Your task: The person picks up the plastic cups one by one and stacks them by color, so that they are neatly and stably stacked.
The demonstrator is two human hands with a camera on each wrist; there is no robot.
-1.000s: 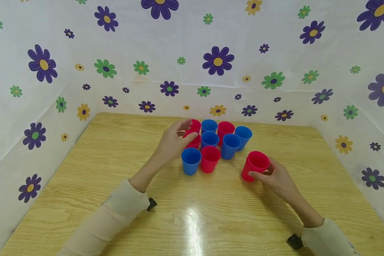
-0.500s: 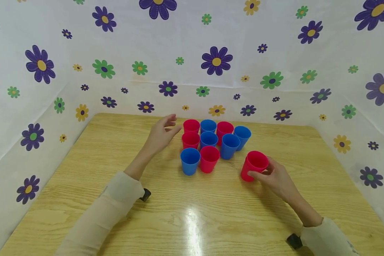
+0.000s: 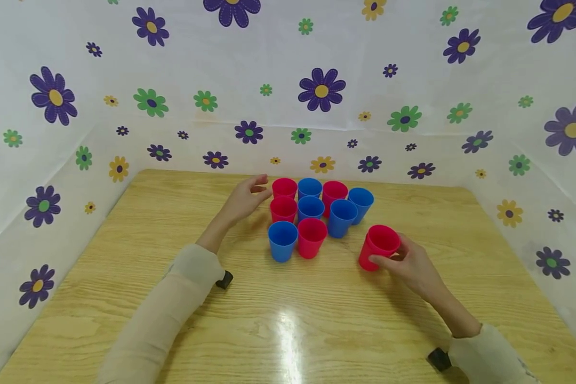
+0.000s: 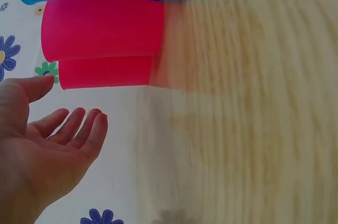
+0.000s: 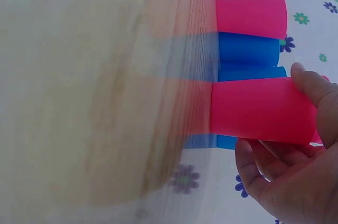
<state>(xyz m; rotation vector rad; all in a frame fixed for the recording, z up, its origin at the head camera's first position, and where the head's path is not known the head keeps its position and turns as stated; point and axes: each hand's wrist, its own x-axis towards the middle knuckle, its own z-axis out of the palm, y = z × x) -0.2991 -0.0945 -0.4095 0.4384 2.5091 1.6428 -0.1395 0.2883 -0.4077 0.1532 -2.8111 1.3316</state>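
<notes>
In the head view my right hand (image 3: 416,269) grips a red cup (image 3: 376,248) with a second rim showing, like two nested cups. Its thumb lies on the near side, and the cup's base meets the table in the right wrist view. My left hand (image 3: 244,200) hovers at the left of the back red cup (image 3: 285,188), fingers loosely bent and holding nothing. The left wrist view shows a gap between that hand (image 4: 58,145) and the red cups (image 4: 103,28). A second red cup (image 3: 283,209) stands in front of the back one.
Beside them, upright and close together, stand several blue cups, including the front one (image 3: 282,242), and red cups, including the front one (image 3: 312,240). The wooden table (image 3: 249,314) is bordered by a flower-printed white cloth (image 3: 249,58).
My left hand has drawn back leftward from over the red cups, then come slightly nearer the back one. My right hand keeps its hold on the red cup. The view has shifted slightly.
</notes>
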